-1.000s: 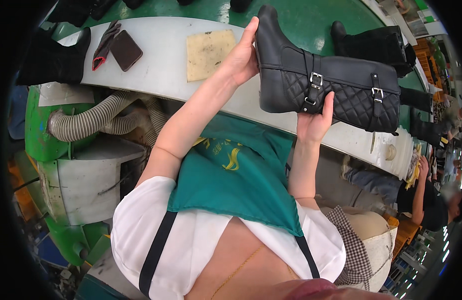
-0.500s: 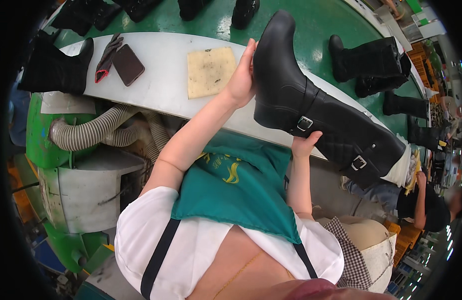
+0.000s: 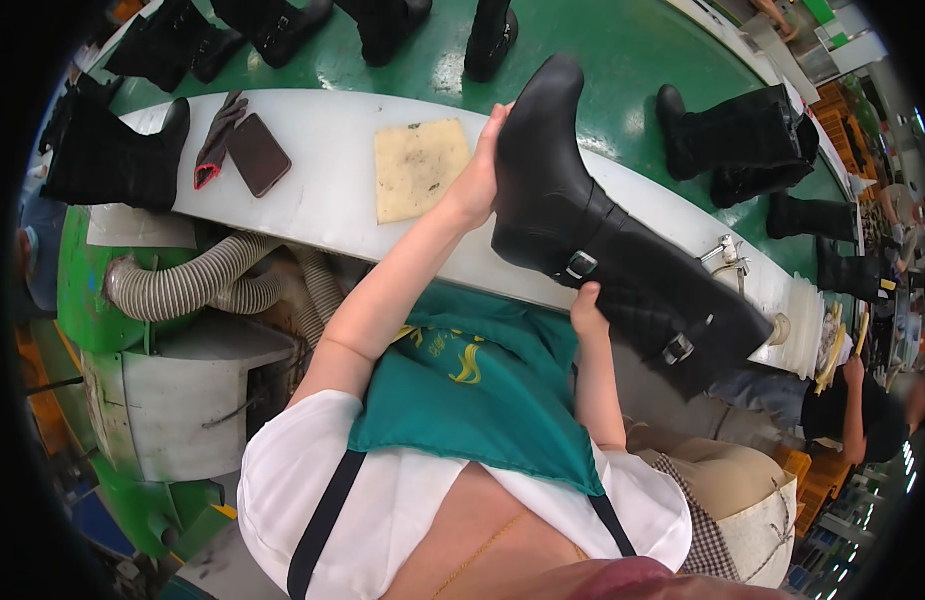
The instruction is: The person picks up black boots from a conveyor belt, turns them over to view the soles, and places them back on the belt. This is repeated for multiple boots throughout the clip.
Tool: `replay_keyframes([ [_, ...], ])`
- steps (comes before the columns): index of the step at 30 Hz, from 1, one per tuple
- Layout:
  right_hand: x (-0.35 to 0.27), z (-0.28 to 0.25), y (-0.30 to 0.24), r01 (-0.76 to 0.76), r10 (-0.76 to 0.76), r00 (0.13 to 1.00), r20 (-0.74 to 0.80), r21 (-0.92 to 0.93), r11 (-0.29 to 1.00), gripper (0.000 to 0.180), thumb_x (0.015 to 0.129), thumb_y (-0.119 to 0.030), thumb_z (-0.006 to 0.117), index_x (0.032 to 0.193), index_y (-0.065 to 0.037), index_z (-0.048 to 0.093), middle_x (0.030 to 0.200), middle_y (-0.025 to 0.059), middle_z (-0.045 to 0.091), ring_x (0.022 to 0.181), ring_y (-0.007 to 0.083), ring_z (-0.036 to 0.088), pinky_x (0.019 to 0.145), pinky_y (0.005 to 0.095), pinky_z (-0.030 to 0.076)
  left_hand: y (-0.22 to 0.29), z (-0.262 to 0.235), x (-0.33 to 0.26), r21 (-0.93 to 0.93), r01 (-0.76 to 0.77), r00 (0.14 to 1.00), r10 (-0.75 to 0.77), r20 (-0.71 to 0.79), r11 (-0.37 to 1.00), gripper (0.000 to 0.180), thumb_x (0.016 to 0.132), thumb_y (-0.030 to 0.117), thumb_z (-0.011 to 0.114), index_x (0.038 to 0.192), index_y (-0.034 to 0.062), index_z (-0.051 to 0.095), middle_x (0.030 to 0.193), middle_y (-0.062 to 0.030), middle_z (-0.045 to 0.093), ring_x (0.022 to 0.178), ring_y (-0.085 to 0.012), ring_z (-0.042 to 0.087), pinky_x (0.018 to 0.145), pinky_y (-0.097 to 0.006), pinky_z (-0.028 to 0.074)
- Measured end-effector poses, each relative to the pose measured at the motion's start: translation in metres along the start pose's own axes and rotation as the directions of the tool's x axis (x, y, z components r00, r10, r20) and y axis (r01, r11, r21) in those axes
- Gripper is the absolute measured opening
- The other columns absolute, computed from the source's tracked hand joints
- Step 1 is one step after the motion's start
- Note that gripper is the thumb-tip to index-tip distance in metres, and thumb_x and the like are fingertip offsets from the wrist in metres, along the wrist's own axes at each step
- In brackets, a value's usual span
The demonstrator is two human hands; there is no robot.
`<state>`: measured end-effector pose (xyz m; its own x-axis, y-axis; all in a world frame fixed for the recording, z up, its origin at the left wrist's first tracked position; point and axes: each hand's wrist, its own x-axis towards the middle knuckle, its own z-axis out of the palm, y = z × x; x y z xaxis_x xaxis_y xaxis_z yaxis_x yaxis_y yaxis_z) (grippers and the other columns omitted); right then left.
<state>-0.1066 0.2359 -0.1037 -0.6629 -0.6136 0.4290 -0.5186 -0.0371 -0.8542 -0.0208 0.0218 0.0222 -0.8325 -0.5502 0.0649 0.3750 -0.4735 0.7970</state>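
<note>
The left hand (image 3: 480, 178) lies flat against the foot end of a tall black boot (image 3: 603, 240), fingers stretched up along its side, while the right hand (image 3: 589, 310) props the shaft from below, its fingers hidden behind the leather, so how far they curl cannot be told. The boot hangs in the air above the near edge of a long white curved table (image 3: 323, 200), toe pointing up and away, shaft slanting down to the right; its upper part is smooth and shiny, the lower shaft is quilted, and two straps carry metal buckles. On the table behind the left hand lies a worn tan square pad (image 3: 420, 167), and further left a dark phone (image 3: 258, 154) beside a dark glove (image 3: 217, 138). Another black boot (image 3: 108, 160) stands at the table's left end. More boots (image 3: 748, 140) stand on the green floor (image 3: 623, 50) beyond. Ribbed grey hoses (image 3: 198, 285) curl under the table. A green apron (image 3: 478, 390) covers the person's front.
</note>
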Motion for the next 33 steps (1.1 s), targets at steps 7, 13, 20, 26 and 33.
replay_keyframes([
  [7,0.005,0.017,-0.038,0.291,-0.293,0.934,0.203,0.040,0.956,0.100,0.081,-0.006,0.069,0.148,-0.007,-0.005,0.146,0.0141,0.027,0.130,0.0171,0.034,0.107,0.0341,0.027,-0.019,-0.034,0.025,0.285,-0.006,0.990,0.046,-0.132,0.959,0.071,0.097,0.058,0.017,0.140,0.0039,0.034,0.140,-0.0115,0.041,0.128,-0.0221,0.039,0.106,-0.033,0.032],
  [13,0.045,0.037,-0.101,0.366,-0.271,0.920,0.285,-0.369,0.854,0.086,0.086,-0.005,0.060,0.147,-0.002,-0.001,0.149,0.0170,0.023,0.132,0.0231,0.033,0.111,0.0355,0.024,-0.050,-0.037,0.023,0.147,0.079,0.986,-0.055,-0.160,0.986,0.068,0.098,0.056,0.022,0.139,0.0028,0.035,0.138,-0.0116,0.041,0.125,-0.0208,0.042,0.103,-0.031,0.035],
  [20,0.046,0.069,-0.118,0.382,-0.360,0.907,0.219,-0.070,0.921,0.088,0.064,-0.013,0.077,0.140,-0.003,0.034,0.145,0.0339,0.016,0.134,0.0519,0.019,0.108,0.0559,0.023,-0.054,-0.062,0.002,-0.317,0.381,0.922,-0.382,0.061,0.869,0.058,0.098,0.045,0.035,0.137,0.0022,0.035,0.133,-0.0131,0.045,0.117,-0.0260,0.049,0.091,-0.036,0.046],
  [26,0.040,0.081,-0.134,0.610,-0.621,0.724,0.300,0.141,0.779,0.056,0.076,-0.010,0.067,0.130,-0.008,0.049,0.137,0.0202,0.044,0.128,0.0374,0.041,0.106,0.0498,0.032,-0.028,-0.044,-0.006,-0.559,0.744,0.667,-0.357,0.654,0.365,0.058,0.092,0.032,0.055,0.143,0.0213,0.030,0.128,-0.0116,0.050,0.105,-0.0291,0.055,0.098,-0.043,0.042],
  [33,0.037,0.076,-0.125,0.611,-0.646,0.717,0.261,0.211,0.763,0.051,0.076,-0.004,0.065,0.125,-0.008,0.053,0.135,0.0191,0.046,0.125,0.0377,0.045,0.104,0.0496,0.035,-0.028,-0.053,-0.001,-0.644,0.748,0.659,-0.295,0.692,0.161,0.063,0.090,0.036,0.054,0.144,0.0169,0.029,0.132,-0.0111,0.048,0.115,-0.0298,0.049,0.101,-0.041,0.040],
])
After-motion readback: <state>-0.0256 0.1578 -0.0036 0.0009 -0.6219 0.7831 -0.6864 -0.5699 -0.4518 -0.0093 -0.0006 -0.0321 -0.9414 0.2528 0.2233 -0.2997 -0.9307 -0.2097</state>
